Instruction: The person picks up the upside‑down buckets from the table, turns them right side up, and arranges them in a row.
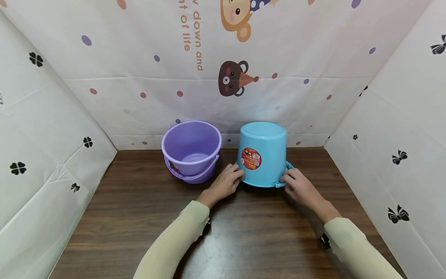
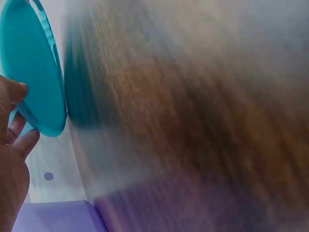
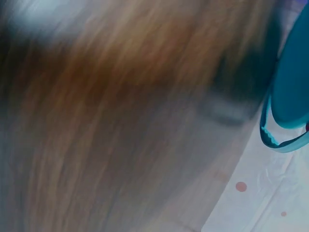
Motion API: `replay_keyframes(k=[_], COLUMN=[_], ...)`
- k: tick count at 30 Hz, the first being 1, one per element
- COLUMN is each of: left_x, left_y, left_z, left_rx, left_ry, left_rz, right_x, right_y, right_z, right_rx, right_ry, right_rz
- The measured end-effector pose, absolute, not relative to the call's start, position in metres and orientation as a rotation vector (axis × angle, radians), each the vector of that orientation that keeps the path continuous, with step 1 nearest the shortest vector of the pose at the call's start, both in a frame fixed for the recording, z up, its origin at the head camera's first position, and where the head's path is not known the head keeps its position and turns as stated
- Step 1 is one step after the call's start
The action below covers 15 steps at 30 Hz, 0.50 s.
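Note:
A light blue bucket with a round red label is upside down, base up and mouth toward the table. My left hand pinches its rim on the left side, the thumb against it and other fingers behind, as the left wrist view shows the teal mouth. On the opposite side, my right hand grips the rim with curled fingers beside the blue handle. The right wrist view has that bucket and its hanging handle at the edge, with the right hand almost wholly out of frame.
An upright purple bucket stands left of the blue one, its handle folded down in front. Both rest areas belong to a brown wood-grain table. Patterned white sheets enclose the back and both sides.

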<state>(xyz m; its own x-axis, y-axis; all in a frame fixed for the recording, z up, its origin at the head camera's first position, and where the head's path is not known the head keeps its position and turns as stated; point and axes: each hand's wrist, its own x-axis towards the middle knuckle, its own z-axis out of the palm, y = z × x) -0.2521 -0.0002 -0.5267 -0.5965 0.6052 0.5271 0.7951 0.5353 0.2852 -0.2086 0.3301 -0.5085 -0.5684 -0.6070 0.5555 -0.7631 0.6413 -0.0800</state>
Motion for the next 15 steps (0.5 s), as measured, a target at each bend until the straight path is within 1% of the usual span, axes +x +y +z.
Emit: replay_keyframes(k=[4, 15], left_x=[-0.250, -0.246], left_y=[-0.001, -0.003], left_z=[-0.523, -0.510], left_rx=[-1.142, -1.093], left_ry=[-2.362, -2.327], left_rz=[-0.803, -0.977], right_x=[-0.207, -0.203], right_y=[0.329, 0.324], right_z=[-0.506, -0.494], right_rx=[1.008, 0.946], right_ry=[-2.354, -2.304], right_rz=[0.501, 0.575])
